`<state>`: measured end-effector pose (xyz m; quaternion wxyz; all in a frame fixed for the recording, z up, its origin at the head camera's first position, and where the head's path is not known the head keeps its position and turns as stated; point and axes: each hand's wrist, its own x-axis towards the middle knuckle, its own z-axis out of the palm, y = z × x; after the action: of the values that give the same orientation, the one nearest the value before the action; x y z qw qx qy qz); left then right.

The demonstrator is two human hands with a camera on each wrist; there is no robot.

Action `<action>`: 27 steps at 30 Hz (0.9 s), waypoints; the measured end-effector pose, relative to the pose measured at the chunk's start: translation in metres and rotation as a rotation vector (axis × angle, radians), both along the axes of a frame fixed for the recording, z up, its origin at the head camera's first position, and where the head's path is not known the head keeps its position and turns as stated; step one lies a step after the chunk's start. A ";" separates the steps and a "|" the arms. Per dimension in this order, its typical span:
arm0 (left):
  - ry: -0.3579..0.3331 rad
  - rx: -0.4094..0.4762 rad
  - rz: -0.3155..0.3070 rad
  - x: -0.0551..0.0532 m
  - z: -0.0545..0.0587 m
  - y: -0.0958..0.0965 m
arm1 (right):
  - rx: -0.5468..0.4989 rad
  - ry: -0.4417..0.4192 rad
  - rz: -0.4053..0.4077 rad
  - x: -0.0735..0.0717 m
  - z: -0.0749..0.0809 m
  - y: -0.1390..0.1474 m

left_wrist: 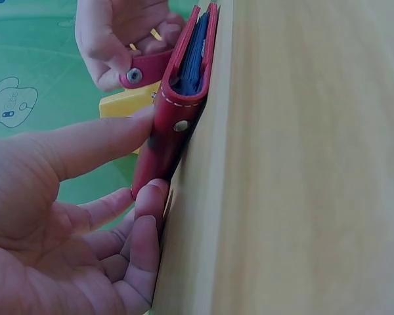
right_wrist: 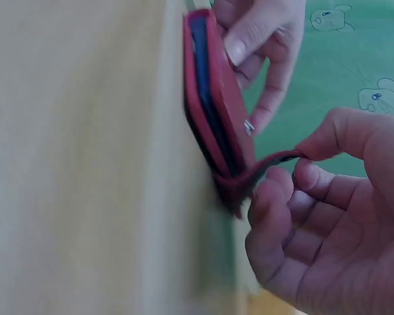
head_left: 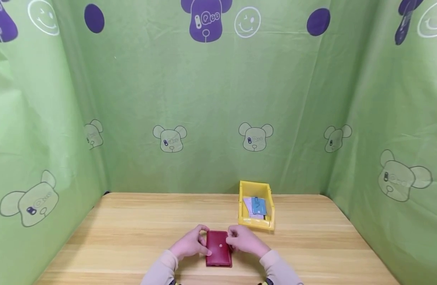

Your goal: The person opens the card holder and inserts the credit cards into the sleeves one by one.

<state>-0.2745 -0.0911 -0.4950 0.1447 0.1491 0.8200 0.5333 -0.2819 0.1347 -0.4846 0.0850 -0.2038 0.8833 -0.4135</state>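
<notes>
A dark red card wallet [head_left: 217, 253] lies on the wooden table in front of me, blue sleeves [left_wrist: 194, 59] showing between its covers. My left hand [head_left: 192, 243] grips its left side, the thumb on the top cover and the fingers along the spine and lower edge. On the other side my right hand [head_left: 247, 240] pinches the end of the wallet's strap [left_wrist: 148, 69] between thumb and forefinger. The strap is lifted off the cover, its metal snap visible in the left wrist view. A snap stud [right_wrist: 248, 127] shows on the top cover.
Behind my right hand stands a yellow bin [head_left: 256, 224] holding a blue card [head_left: 259, 206] and pinkish cards [head_left: 247, 203]. Green curtains [head_left: 218, 99] with bear prints enclose the wooden table [head_left: 150, 213] at the back and both sides.
</notes>
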 end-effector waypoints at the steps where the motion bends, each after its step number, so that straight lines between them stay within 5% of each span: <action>1: -0.002 0.000 0.001 0.000 0.000 0.000 | 0.028 0.027 -0.004 0.000 0.002 0.002; 5: -0.008 -0.012 0.010 0.000 0.000 0.000 | 0.133 0.121 0.001 -0.001 0.012 0.010; 9: -0.010 -0.019 0.011 -0.001 0.000 0.000 | 0.194 0.123 0.022 0.001 0.017 0.018; 18: 0.000 -0.009 0.005 -0.002 -0.001 0.000 | 0.376 0.175 0.095 0.003 0.007 0.022; 27: -0.016 -0.010 0.008 -0.001 0.000 0.000 | 0.530 0.110 0.166 0.014 0.008 0.022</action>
<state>-0.2753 -0.0914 -0.4950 0.1500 0.1409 0.8222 0.5307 -0.2683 0.1567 -0.4763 0.1207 -0.2685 0.9442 -0.1480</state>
